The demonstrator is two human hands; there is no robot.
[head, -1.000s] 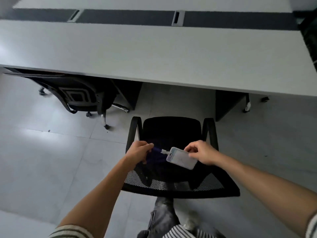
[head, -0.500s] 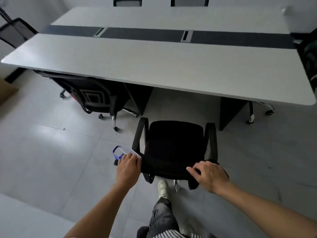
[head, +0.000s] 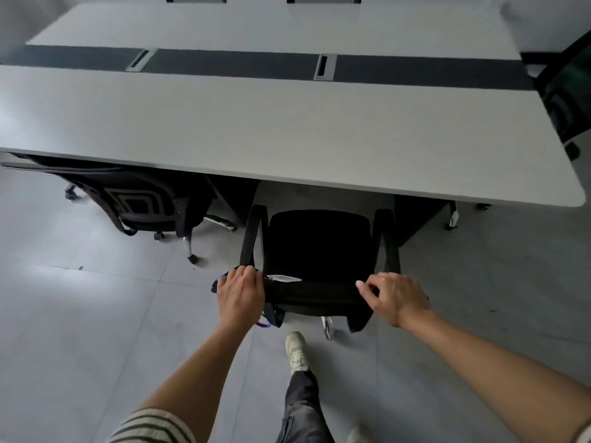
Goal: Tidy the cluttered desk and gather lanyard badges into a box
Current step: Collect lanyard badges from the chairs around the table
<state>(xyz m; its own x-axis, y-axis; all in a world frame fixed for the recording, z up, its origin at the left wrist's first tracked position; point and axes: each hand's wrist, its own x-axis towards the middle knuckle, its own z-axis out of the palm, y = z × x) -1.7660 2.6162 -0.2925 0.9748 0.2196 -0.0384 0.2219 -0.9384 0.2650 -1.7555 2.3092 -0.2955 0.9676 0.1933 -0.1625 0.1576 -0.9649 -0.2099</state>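
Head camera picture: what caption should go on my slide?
Left hand, holding a lanyard badge, and right hand grip the black chair facing the white desk.

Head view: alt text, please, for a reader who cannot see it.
The left hand and right hand grip the backrest top of a black office chair, the left also holding a lanyard badge against it. The chair faces a white desk; a second chair sits partly under it.

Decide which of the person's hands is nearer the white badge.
Left. The left hand holds the badge, which pokes out beside its fingers; the right hand holds the chair back farther right, clear of the badge.
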